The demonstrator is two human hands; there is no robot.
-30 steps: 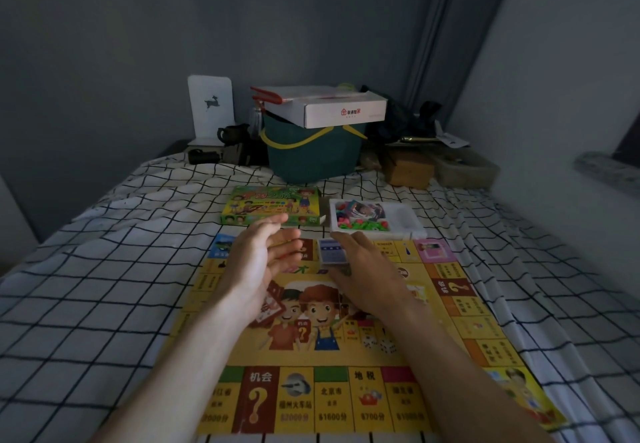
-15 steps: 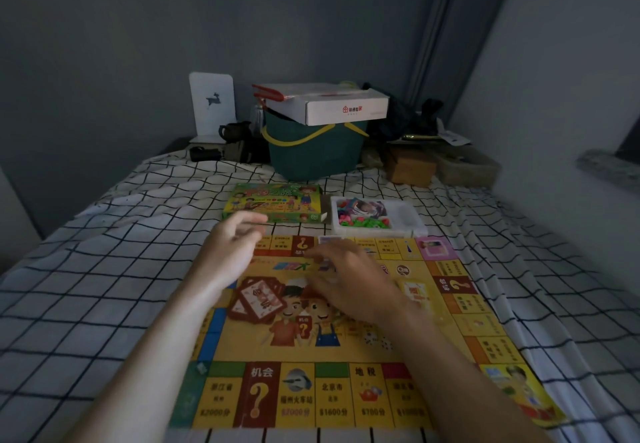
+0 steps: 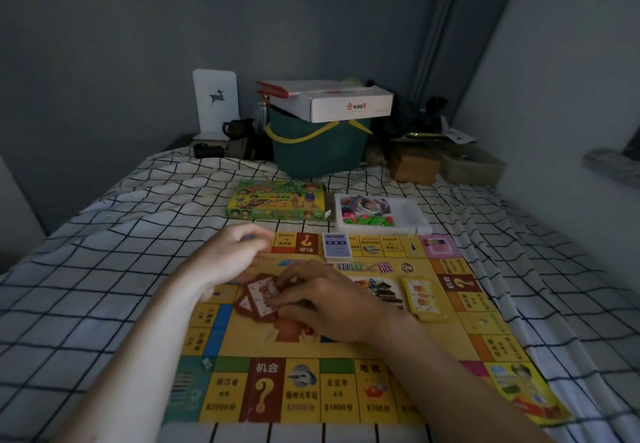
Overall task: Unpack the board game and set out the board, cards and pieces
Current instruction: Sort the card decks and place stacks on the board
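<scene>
The yellow game board (image 3: 450, 338) lies flat on the checked bedsheet. A small spread pile of red cards (image 3: 258, 299) sits left of the board's middle. My right hand (image 3: 329, 300) lies over it with curled fingers, whose tips pinch the top cards. Over the board's far left corner, my left hand (image 3: 228, 255) rests with loosely curled fingers and holds nothing that I can see. A blue card deck (image 3: 336, 245) lies on the board's far edge and a yellow deck (image 3: 420, 299) on its right side. Beyond the board are the green game box (image 3: 277, 200) and a white tray of coloured pieces (image 3: 412, 216).
A dark green bucket (image 3: 317, 150) with a white carton (image 3: 349, 105) on top stands at the bed's far end. Around it are a white deer card (image 3: 214, 96), a brown box (image 3: 415, 165) and dark clutter. A wall runs along the right.
My right hand left the blue deck on the board's far edge and came back onto the red cards. My left hand moved left to the board's far corner and curled.
</scene>
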